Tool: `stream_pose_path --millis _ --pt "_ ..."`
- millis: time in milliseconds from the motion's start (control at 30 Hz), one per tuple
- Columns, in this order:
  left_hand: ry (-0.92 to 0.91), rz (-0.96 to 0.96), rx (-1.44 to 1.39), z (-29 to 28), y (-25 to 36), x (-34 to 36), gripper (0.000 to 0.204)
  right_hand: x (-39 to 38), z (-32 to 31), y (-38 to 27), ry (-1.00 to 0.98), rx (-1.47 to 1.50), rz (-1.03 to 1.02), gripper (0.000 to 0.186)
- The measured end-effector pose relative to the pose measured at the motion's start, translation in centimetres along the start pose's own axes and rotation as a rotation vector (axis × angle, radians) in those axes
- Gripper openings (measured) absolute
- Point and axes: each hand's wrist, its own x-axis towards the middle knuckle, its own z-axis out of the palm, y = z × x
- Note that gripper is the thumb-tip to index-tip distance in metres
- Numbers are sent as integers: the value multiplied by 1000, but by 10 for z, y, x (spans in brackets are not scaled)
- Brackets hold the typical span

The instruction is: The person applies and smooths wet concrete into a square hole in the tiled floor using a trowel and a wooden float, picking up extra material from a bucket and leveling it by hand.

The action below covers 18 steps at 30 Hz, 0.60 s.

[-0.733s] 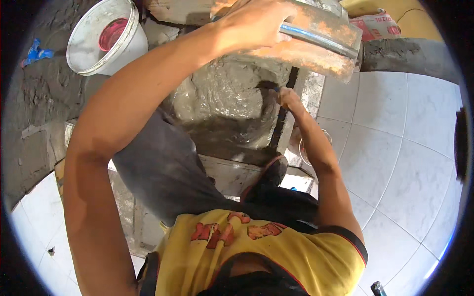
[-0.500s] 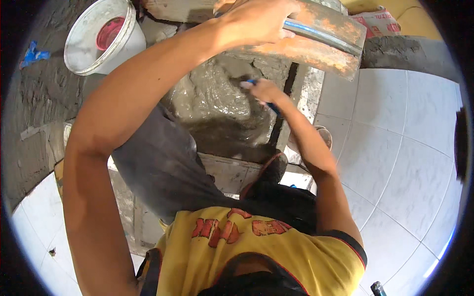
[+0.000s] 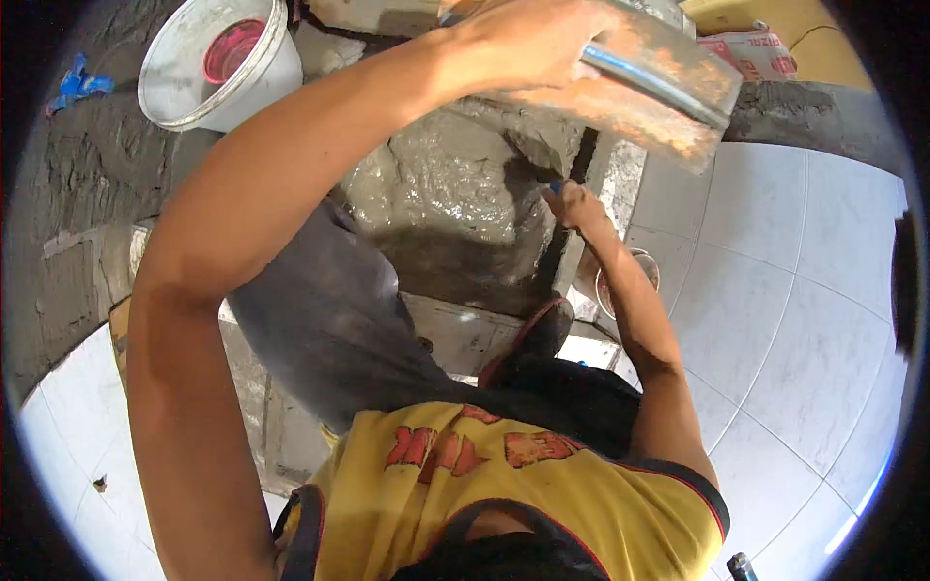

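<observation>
My left hand (image 3: 557,39) is closed on the bar along the back of a long, rust-stained plastering float (image 3: 668,87), tilted above the far side of the wet mortar. Wet grey mortar (image 3: 436,184) lies in a shallow bed in front of my legs, shiny on top. At its right side my right hand (image 3: 581,206) grips the blue handle of a trowel (image 3: 535,153). The trowel's dark blade points away to the left, over the mortar. Whether mortar sits on the float's far face is hidden.
A white bucket (image 3: 276,82) with a pink container inside stands at far left, near a blue object (image 3: 77,85). Pale tiles (image 3: 751,290) cover the right side. A red-and-white bag (image 3: 751,53) lies far right. Beside my right forearm is a small round container (image 3: 646,263).
My right hand has moved right and nearer with the trowel, whose blade now shows. The left hand and float have shifted slightly right in the picture, as has the whole view.
</observation>
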Motion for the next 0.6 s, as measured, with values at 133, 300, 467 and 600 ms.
stream_pose_path --millis 133,300,467,600 --pt "112 37 1 17 -9 8 34 20 -57 -123 -265 168 17 49" --pt "19 42 -89 28 5 21 36 77 -15 -161 -137 212 -46 41" --pt "-22 67 -58 16 5 15 33 73 30 -50 -55 337 124 62" --pt "75 113 -24 11 6 8 32 43 34 1 41 76 -17 60"
